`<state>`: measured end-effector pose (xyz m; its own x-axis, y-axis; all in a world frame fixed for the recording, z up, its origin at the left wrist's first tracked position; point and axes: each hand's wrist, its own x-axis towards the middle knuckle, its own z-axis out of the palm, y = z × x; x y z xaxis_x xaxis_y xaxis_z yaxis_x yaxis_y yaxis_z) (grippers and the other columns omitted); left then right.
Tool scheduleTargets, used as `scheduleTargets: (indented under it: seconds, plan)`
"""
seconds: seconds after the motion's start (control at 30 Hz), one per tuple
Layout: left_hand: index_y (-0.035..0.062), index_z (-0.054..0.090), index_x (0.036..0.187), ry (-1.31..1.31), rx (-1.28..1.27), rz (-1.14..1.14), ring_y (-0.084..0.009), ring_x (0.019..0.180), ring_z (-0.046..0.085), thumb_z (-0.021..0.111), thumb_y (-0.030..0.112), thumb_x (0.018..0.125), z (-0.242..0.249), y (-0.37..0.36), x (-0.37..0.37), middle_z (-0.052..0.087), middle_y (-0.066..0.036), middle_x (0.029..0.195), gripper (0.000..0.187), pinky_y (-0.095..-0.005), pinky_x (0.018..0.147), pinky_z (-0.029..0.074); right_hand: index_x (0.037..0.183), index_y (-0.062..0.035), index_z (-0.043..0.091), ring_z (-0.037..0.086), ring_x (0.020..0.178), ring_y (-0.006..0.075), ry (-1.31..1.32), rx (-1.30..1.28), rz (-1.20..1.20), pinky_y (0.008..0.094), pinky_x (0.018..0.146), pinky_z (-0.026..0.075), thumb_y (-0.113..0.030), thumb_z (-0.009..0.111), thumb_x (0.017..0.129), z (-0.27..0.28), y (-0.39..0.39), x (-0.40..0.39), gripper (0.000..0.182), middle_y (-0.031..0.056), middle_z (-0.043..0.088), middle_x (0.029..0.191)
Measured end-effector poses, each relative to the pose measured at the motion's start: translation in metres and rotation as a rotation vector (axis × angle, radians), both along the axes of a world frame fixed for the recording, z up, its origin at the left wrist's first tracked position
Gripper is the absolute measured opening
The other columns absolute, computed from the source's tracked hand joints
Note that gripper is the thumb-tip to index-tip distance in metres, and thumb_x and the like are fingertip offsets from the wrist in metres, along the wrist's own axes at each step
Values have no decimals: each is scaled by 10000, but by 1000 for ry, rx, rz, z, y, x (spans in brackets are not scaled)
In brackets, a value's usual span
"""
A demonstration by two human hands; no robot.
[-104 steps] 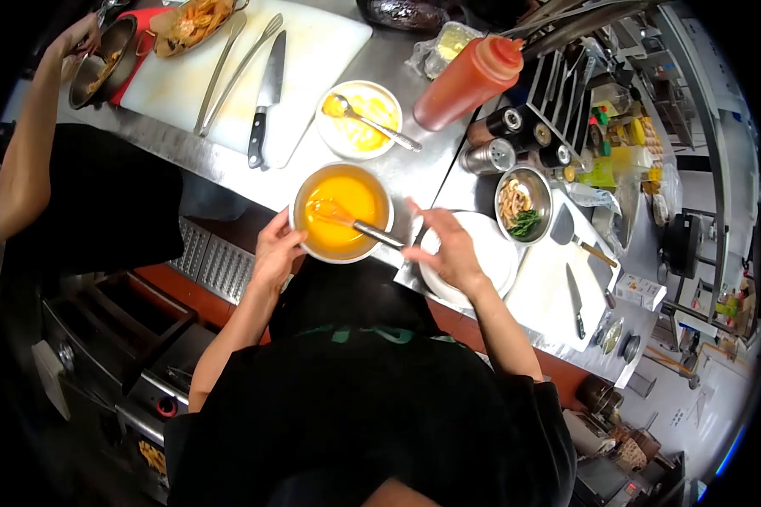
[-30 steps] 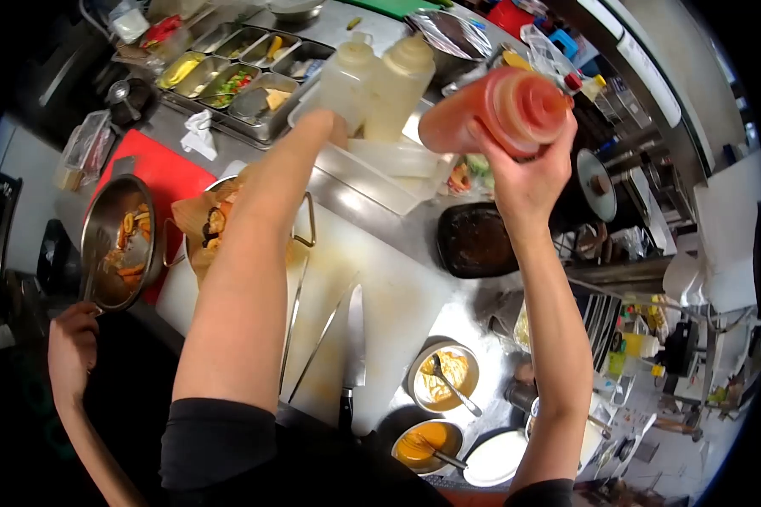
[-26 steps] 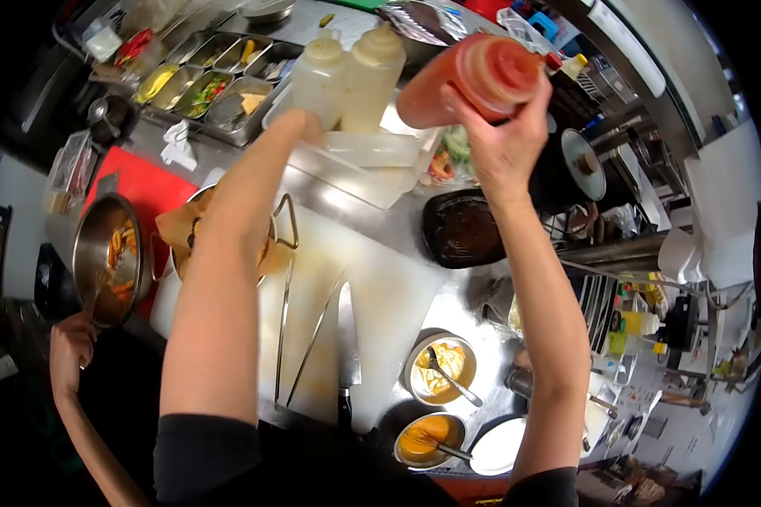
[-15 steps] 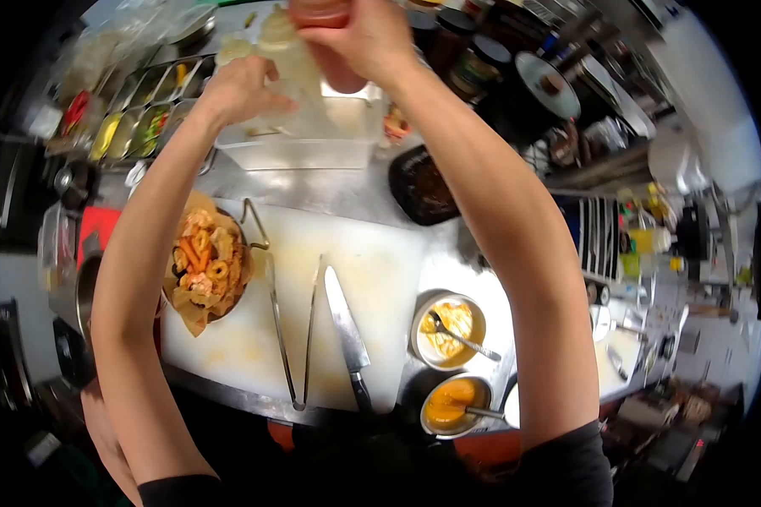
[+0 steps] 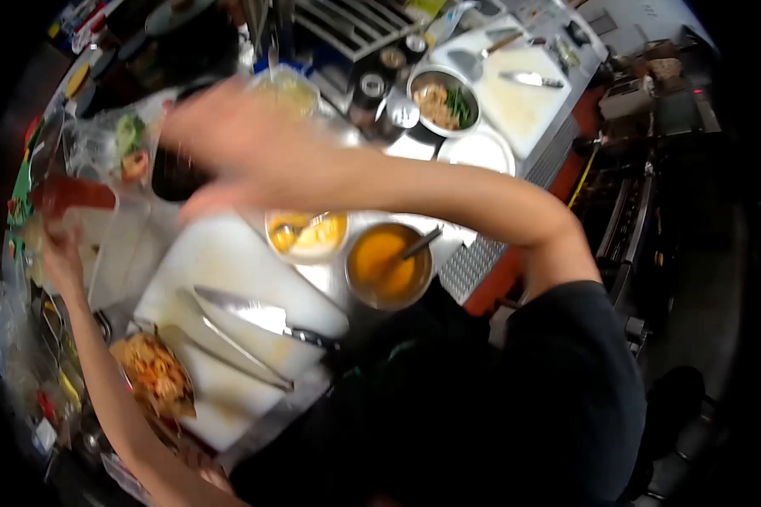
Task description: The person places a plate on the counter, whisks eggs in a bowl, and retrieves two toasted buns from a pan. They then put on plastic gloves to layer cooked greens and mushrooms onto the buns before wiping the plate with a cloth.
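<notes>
Red bottle (image 5: 78, 195) at the left grip (image 5: 62, 256), its hold unclear; blurred right grip (image 5: 249, 152) spread, well apart.

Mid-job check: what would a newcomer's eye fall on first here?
Probably the bare right hand, blurred and large across the upper left. Next, the orange sauce in a round metal bowl at picture centre. Then the red plastic bottle at far left, by the bare left hand; blur hides whether it is gripped.
</notes>
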<state>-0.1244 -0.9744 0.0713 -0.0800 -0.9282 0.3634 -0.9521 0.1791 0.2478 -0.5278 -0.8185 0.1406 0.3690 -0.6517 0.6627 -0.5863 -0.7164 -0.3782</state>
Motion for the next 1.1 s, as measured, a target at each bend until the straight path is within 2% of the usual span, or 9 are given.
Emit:
scheduleTargets:
  seconds: [0.1,0.2,0.3,0.33,0.4,0.5,0.67,0.93,1.1]
  plan:
    - [127,539,1263,-13,-431,-121,-193,757,619,682,229,829,30,35,-52,632,-101,840,468,-308,706,480,1162,-43,583,628,957,206,-97,170,-552,303,870,485,-161,658,841,5,96,-153,350,117,649,1052]
    - [69,641,1097,473,-273,-229,-139,828,621,669,214,851,48,96,-141,664,-57,948,287,-258,773,478,1014,-15,650,658,792,204,160,562,-1218,311,714,503,-237,626,862,-82,204,-285,271,140,685,854]
    - [40,655,1050,831,67,-287,-106,868,587,668,189,853,54,177,-235,656,-29,955,248,-225,796,449,942,11,646,648,684,199,204,872,-1313,318,658,500,-273,588,868,-198,274,-359,298,132,673,784]
    - [39,656,1044,882,216,-339,-94,883,569,667,182,853,51,201,-256,651,-26,963,239,-210,797,433,927,24,643,637,633,192,109,929,-1335,315,617,501,-278,572,878,-234,283,-384,314,123,665,748]
    - [14,649,1030,979,452,-285,-89,853,561,658,153,855,39,254,-293,643,-21,962,224,-229,783,439,887,49,638,579,532,167,-934,1075,-1332,296,499,471,-277,544,895,-174,251,-311,339,87,612,653]
    - [0,638,1013,1046,710,-312,-73,823,551,641,99,853,0,330,-335,640,-11,936,189,-235,769,445,845,58,633,512,472,143,-575,1005,-1148,273,422,410,-266,542,901,-266,255,-388,341,61,563,611]
    - [-3,622,1049,1226,1193,-135,-89,782,585,641,124,857,-74,426,-374,648,-32,865,231,-224,749,460,783,51,618,493,454,114,-507,1063,-901,272,395,372,-230,591,876,-261,239,-411,296,48,550,562]
    - [-14,614,1041,1299,1029,249,-130,736,609,582,124,892,-107,476,-413,657,-88,863,206,-251,686,500,732,7,573,551,496,143,-751,1079,-797,270,415,439,-235,597,877,-314,260,-422,284,56,563,607]
    - [-22,611,1024,1299,1259,24,-135,764,619,615,38,850,-140,470,-439,662,-100,879,184,-256,711,509,849,7,600,606,601,132,-844,1173,-882,256,474,468,-388,629,850,-228,285,-404,397,59,609,700]
